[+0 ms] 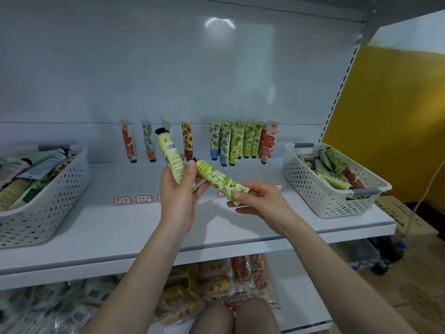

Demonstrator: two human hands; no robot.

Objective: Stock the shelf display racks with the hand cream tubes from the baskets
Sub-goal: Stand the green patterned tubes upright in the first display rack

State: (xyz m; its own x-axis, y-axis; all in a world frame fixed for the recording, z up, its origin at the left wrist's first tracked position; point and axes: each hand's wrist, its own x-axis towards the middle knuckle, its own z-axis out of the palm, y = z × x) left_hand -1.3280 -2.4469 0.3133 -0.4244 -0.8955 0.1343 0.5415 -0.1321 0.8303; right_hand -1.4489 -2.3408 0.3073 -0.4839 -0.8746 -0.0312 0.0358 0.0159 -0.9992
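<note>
Head view: left hand (179,191) grasps pale green tube (169,155), cap up, centre frame. Right hand (260,201) pinches the crimped end of lime-print tube (220,180), cap toward 10 o'clock. Racked tubes (240,141) at 12 o'clock; left basket (48,208) at 9 o'clock, right basket (313,186) at 3 o'clock.

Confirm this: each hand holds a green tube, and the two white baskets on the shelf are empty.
Not empty: the head view shows the left basket and right basket both holding tubes. The rest stands: the left hand holds the upright tube, the right hand pinches the slanted tube, and both white baskets sit on the shelf.
</note>
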